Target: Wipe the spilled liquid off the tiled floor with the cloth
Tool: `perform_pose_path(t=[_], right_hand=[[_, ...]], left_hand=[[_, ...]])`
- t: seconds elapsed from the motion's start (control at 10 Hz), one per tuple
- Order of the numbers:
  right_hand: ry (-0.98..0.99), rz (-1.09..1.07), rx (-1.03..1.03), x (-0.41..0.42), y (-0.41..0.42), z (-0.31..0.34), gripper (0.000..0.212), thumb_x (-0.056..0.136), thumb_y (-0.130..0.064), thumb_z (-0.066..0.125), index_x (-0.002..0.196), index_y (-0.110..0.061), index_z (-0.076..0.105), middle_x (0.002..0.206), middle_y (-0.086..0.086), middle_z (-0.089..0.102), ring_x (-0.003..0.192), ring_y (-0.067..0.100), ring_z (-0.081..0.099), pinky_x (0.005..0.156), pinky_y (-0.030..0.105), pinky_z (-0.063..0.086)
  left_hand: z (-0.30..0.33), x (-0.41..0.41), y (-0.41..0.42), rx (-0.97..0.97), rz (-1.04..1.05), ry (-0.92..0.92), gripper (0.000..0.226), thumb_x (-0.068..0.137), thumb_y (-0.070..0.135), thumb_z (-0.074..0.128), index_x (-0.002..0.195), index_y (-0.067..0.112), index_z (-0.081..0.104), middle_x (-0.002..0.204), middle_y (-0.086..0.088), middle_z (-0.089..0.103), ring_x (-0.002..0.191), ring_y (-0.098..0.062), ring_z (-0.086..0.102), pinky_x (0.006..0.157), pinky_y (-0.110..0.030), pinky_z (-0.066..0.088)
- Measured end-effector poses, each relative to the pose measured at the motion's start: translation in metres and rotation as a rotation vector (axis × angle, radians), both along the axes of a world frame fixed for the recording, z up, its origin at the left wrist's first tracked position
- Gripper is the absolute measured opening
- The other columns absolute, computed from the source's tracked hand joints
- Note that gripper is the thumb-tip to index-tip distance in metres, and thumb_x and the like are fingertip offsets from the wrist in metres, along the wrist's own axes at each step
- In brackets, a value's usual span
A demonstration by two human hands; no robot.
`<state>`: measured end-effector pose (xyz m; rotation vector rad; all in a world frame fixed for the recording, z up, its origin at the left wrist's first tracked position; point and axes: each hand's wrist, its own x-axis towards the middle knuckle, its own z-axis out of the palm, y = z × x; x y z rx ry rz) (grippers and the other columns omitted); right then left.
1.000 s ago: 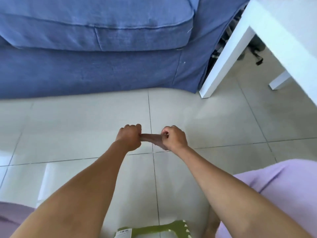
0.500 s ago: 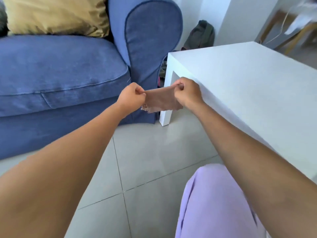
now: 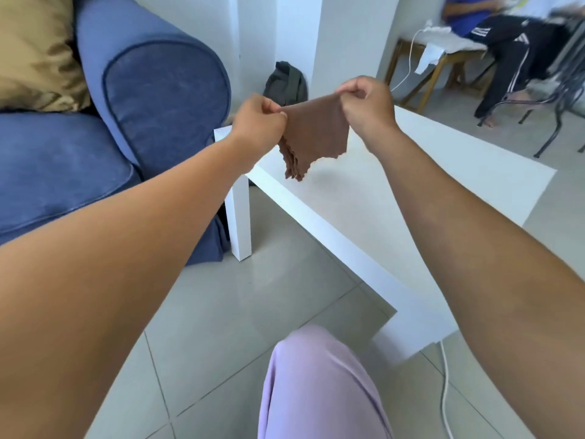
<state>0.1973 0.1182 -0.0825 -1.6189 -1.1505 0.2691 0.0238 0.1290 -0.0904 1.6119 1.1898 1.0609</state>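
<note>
A small brown cloth with a jagged lower edge hangs folded in the air above the white table's far corner. My left hand pinches its left top corner and my right hand pinches its right top corner, both arms stretched out in front of me. The grey tiled floor lies below between the sofa and the table; I see no liquid on the tiles that show.
A low white table stands right of centre, a blue sofa with a tan cushion at left. My knee in lilac fabric is at the bottom. A white cable runs on the floor. A seated person is far right.
My hands have lifted the cloth from just above the floor to over the table corner, and it now hangs unfolded wider. My view has swung up and to the right.
</note>
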Motion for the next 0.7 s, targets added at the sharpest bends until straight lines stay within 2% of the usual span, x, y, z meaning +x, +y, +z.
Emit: perform_pose_path(t=[0.1, 0.2, 0.3, 0.4, 0.5, 0.6, 0.7], right_hand=[[0.028, -0.062, -0.035, 0.011, -0.01, -0.006, 0.032, 0.077, -0.01, 0.046, 0.058, -0.031, 0.062, 0.078, -0.017, 0.063, 0.084, 0.008, 0.06, 0.073, 0.016, 0.044], [0.008, -0.244, -0.067, 0.062, -0.051, -0.024, 0.032, 0.073, -0.014, 0.045, 0.054, -0.032, 0.063, 0.074, -0.02, 0.064, 0.105, 0.017, 0.057, 0.088, 0.025, 0.047], [-0.074, -0.271, -0.216, 0.077, -0.067, -0.05, 0.027, 0.075, -0.018, 0.045, 0.062, -0.027, 0.067, 0.092, -0.01, 0.071, 0.116, 0.025, 0.049, 0.092, 0.029, 0.043], [-0.204, -0.301, -0.32, 0.087, -0.081, -0.076, 0.025, 0.081, -0.019, 0.047, 0.069, -0.028, 0.068, 0.105, -0.002, 0.069, 0.117, 0.029, 0.046, 0.083, 0.029, 0.034], [-0.259, -0.321, -0.375, 0.087, -0.098, -0.088, 0.03, 0.085, -0.014, 0.047, 0.08, -0.027, 0.073, 0.115, 0.0, 0.06, 0.12, 0.031, 0.042, 0.091, 0.031, 0.039], [-0.241, -0.368, -0.37, 0.083, -0.107, -0.088, 0.039, 0.085, -0.009, 0.041, 0.083, -0.025, 0.076, 0.116, -0.004, 0.061, 0.121, 0.027, 0.04, 0.096, 0.032, 0.041], [-0.268, -0.418, -0.361, 0.066, -0.101, -0.076, 0.035, 0.084, -0.014, 0.043, 0.087, -0.025, 0.076, 0.122, 0.001, 0.059, 0.119, 0.025, 0.043, 0.098, 0.031, 0.041]], left_hand=[[-0.007, 0.014, -0.011, 0.08, -0.017, 0.059, 0.018, 0.089, 0.014, 0.048, 0.076, 0.026, 0.044, 0.079, 0.004, 0.054, 0.071, -0.019, 0.059, 0.062, -0.021, 0.053], [-0.019, 0.06, -0.05, 0.157, -0.204, 0.143, 0.007, 0.087, 0.012, 0.051, 0.086, 0.018, 0.05, 0.083, 0.001, 0.057, 0.075, -0.023, 0.058, 0.066, -0.029, 0.05], [-0.038, 0.072, -0.062, 0.257, -0.235, 0.309, 0.011, 0.084, 0.011, 0.055, 0.092, 0.011, 0.062, 0.099, -0.005, 0.064, 0.096, -0.023, 0.061, 0.074, -0.024, 0.045], [-0.058, 0.081, -0.074, 0.335, -0.332, 0.477, 0.02, 0.081, 0.008, 0.055, 0.098, 0.005, 0.065, 0.11, -0.012, 0.062, 0.105, -0.028, 0.057, 0.08, -0.024, 0.043], [-0.071, 0.083, -0.082, 0.382, -0.401, 0.558, 0.022, 0.079, 0.004, 0.054, 0.097, 0.006, 0.065, 0.115, -0.011, 0.059, 0.112, -0.028, 0.051, 0.091, -0.035, 0.046], [-0.076, 0.08, -0.089, 0.396, -0.41, 0.592, 0.019, 0.084, 0.009, 0.054, 0.099, 0.007, 0.065, 0.113, -0.008, 0.062, 0.112, -0.027, 0.053, 0.089, -0.037, 0.048], [-0.065, 0.07, -0.09, 0.434, -0.421, 0.636, 0.027, 0.09, 0.017, 0.053, 0.108, 0.004, 0.066, 0.121, -0.011, 0.063, 0.122, -0.028, 0.051, 0.095, -0.031, 0.043]])
